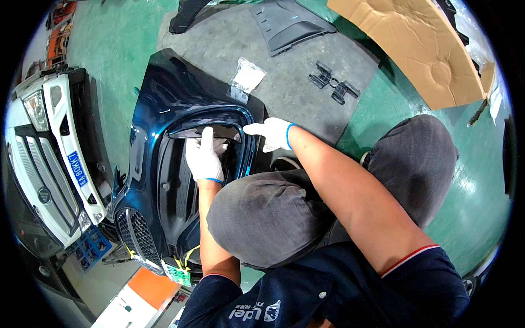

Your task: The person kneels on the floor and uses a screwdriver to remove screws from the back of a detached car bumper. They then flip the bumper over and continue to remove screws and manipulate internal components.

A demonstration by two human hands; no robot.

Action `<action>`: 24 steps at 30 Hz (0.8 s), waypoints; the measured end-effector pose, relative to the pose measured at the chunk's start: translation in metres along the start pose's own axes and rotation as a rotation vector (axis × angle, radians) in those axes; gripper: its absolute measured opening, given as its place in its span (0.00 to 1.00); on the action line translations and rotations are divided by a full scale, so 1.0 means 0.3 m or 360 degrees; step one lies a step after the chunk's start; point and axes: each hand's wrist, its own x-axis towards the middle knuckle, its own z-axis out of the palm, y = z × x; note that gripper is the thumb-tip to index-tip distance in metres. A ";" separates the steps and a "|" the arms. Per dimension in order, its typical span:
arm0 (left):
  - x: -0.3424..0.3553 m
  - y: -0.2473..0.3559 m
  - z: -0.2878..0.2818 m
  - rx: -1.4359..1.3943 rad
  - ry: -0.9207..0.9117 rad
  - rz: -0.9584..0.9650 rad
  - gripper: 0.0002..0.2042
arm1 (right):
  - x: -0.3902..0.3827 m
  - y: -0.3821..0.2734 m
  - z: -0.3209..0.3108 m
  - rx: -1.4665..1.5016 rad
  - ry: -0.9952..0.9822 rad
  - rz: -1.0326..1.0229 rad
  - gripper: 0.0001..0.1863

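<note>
A glossy dark blue car fender (180,90) lies before me, joined to more dark blue bodywork on its near side. A rounded wheel arch opens in it, with a black liner (174,180) inside. My left hand (205,161), in a white glove with a blue cuff, reaches into the arch opening, its thumb raised and the fingers apart. Opposite it, my right hand (272,134), gloved alike, has a finger stretched to the arch's outer rim; its other fingers are bent and partly hidden. I cannot tell how firmly either hand touches the panel.
On the grey mat (306,104) lie a small plastic bag (248,76), a black bracket (333,82) and a dark grey plastic panel (290,24). A large cardboard sheet (418,52) stands at the far right. At left is a white vehicle front (46,158). My knees flank the right forearm.
</note>
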 end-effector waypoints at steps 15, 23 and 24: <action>-0.041 -0.014 -0.009 -0.0091 0.0122 0.0018 0.15 | -0.028 -0.016 0.004 0.0079 -0.0044 0.0022 0.40; -0.061 0.049 -0.126 -0.1069 -0.0131 0.0050 0.15 | -0.031 -0.014 0.006 0.0060 0.0044 -0.0017 0.42; -0.060 0.052 -0.157 -0.1239 -0.0208 0.0045 0.15 | -0.053 -0.024 0.029 0.0119 0.0081 -0.0040 0.41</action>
